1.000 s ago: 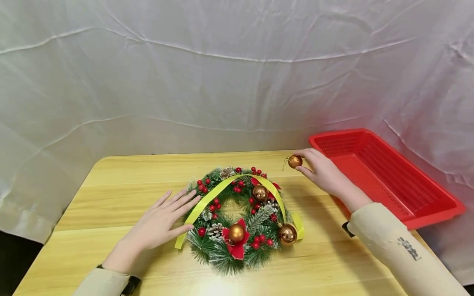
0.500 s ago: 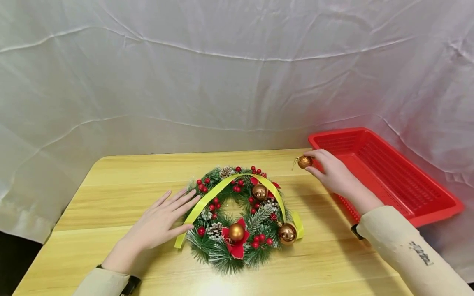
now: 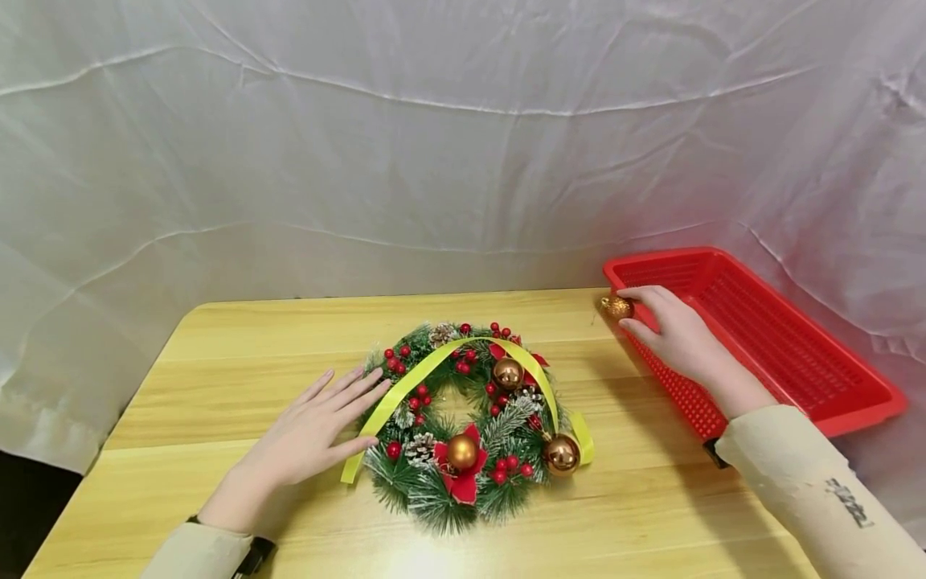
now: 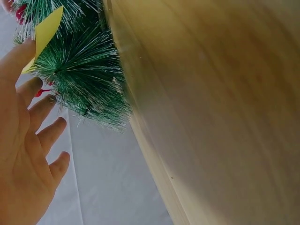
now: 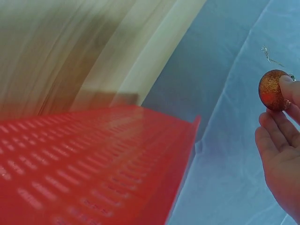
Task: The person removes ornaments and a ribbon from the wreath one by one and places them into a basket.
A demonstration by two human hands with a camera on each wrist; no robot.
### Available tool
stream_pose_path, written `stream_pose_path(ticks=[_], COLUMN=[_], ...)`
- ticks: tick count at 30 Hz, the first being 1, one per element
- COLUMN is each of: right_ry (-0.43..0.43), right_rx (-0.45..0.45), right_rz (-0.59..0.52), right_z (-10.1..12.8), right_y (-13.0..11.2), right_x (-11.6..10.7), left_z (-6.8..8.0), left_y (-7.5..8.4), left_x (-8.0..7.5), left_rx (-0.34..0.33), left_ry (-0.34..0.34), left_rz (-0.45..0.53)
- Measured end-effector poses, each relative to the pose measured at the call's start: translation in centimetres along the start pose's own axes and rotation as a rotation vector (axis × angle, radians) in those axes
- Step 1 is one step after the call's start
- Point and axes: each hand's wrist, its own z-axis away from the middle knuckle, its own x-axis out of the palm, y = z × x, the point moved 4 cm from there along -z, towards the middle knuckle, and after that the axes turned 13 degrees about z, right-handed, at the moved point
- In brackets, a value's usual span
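A green Christmas wreath (image 3: pixel 470 422) with red berries, pine cones and gold baubles lies on the wooden table (image 3: pixel 217 354), a yellow ribbon (image 3: pixel 405 394) draped over it. My left hand (image 3: pixel 318 434) lies flat with straight fingers (image 4: pixel 33 117) beside the wreath's left side, touching the ribbon (image 4: pixel 44 30) and the needles (image 4: pixel 79 70). My right hand (image 3: pixel 669 330) pinches a small glittery gold bauble (image 3: pixel 617 307) at the near left corner of the red basket (image 3: pixel 796 354). In the right wrist view the bauble (image 5: pixel 274 90) sits between the fingertips (image 5: pixel 293 89), above the basket's rim (image 5: pixel 187 136).
A wrinkled white cloth (image 3: pixel 434 161) hangs behind the table and round its sides. The red basket (image 3: pixel 861 394) stands at the table's right edge, and nothing shows inside it. Bare wood lies in front of the wreath and to its left.
My right hand has carried the small gold bauble to the right, from above the table by the wreath to the basket's near left corner. The left hand has stayed put.
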Motion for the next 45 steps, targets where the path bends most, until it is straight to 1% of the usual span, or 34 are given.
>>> stream_pose_path(ticks=[11, 17, 24, 32, 36, 40, 45], right_ry=[-0.022, -0.006, -0.001, -0.017, -0.029, -0.010, -0.017], right_rx=[0.071, 0.083, 0.122, 0.161, 0.184, 0.191, 0.211], right_rz=[0.011, 0.018, 0.024, 0.045, 0.038, 0.034, 0.053], right_z=[1.0, 1.5, 2.3, 3.5, 4.1, 4.8, 5.8], right_y=[1.8, 2.8, 4.2, 5.6, 6.2, 7.0, 8.0], right_x=[-1.0, -1.4, -2.0, -2.0, -2.0, -2.2, -2.3], left_z=[0.0, 0.1, 0.1, 0.2, 0.2, 0.2, 0.2], left_y=[-0.1, -0.1, -0.1, -0.2, -0.2, -0.3, -0.3], left_x=[0.0, 0.0, 0.1, 0.2, 0.2, 0.2, 0.2], left_rx=[-0.008, -0.005, -0.002, -0.003, 0.002, 0.006, 0.005], left_ry=[-0.006, -0.004, -0.001, 0.004, 0.006, 0.009, 0.009], left_rz=[-0.003, -0.008, -0.012, -0.014, -0.013, -0.018, -0.019])
